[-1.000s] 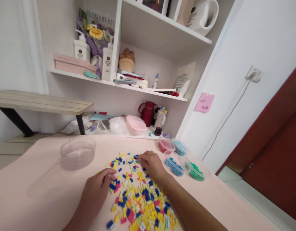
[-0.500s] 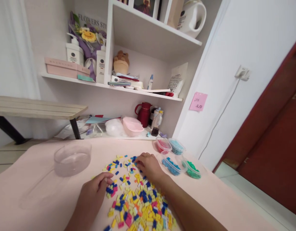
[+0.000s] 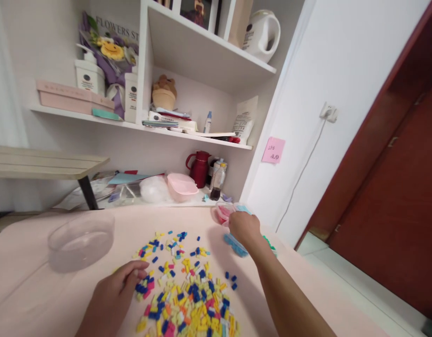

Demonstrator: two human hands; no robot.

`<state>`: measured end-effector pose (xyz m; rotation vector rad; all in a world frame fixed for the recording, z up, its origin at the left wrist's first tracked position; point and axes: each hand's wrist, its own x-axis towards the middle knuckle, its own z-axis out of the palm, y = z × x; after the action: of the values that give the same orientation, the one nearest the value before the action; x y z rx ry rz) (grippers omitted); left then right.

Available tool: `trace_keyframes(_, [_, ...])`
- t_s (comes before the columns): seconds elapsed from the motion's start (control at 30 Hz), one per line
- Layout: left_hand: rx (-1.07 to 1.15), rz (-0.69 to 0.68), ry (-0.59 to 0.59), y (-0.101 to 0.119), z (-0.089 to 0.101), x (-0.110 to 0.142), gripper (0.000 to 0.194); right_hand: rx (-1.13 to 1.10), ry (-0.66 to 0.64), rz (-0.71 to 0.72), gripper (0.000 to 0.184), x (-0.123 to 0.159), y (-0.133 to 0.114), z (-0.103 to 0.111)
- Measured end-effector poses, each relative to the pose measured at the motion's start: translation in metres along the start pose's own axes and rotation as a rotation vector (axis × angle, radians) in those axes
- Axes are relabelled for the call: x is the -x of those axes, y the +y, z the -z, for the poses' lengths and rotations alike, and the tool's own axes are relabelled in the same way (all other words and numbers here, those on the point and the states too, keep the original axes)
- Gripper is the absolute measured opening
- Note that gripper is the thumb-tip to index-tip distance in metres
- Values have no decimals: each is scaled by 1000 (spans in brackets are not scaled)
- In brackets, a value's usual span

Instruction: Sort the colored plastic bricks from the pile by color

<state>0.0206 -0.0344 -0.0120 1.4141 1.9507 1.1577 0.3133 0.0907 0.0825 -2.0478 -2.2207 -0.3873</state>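
Small toy building bricks in yellow, dark blue, pink, white and orange lie spread over the pink tabletop. At the pile's left edge rests my left hand, its fingers loosely bent and the thumb slightly apart, beside some dark blue and pink bricks. My right hand is over the small clear tubs at the back right, fingers closed and pointing down; what they hold is hidden. Under and around it are a tub of light blue pieces, a tub of red pieces, a tub of blue pieces and partly covered green pieces.
A round clear container stands on the left of the table. Behind the table, a low shelf carries a pink basin, a red jug and a bottle. A bench is at the left.
My right hand has moved from the far part of the brick pile right to the tubs. My left hand stays beside the pile. The view has shifted slightly to the right.
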Motion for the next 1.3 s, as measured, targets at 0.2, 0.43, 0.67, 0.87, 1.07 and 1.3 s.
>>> trace_keyframes(0.2, [2, -27, 6, -4, 0, -1, 39, -30, 7, 46, 31, -1, -6, -2])
trace_keyframes(0.43, [-38, -73, 25, -4, -2, 0, 38, -484, -13, 464, 46, -3, -43, -37])
trace_keyframes(0.67, [-46, -123, 18, -5, -2, 1, 37, -538, -11, 633, 67, 3, -61, -89])
trace_keyframes(0.87, [-31, -132, 13, -9, -3, 2, 35, -705, 5, 552, 29, 3, -62, -85])
trace_keyframes(1.07, [-1, -134, 5, -9, -4, 3, 33, -745, 31, 545, 22, 7, -68, -84])
trace_keyframes(1.3, [-29, -141, 27, -3, -3, 6, 34, -720, 35, 642, 30, 14, -77, -80])
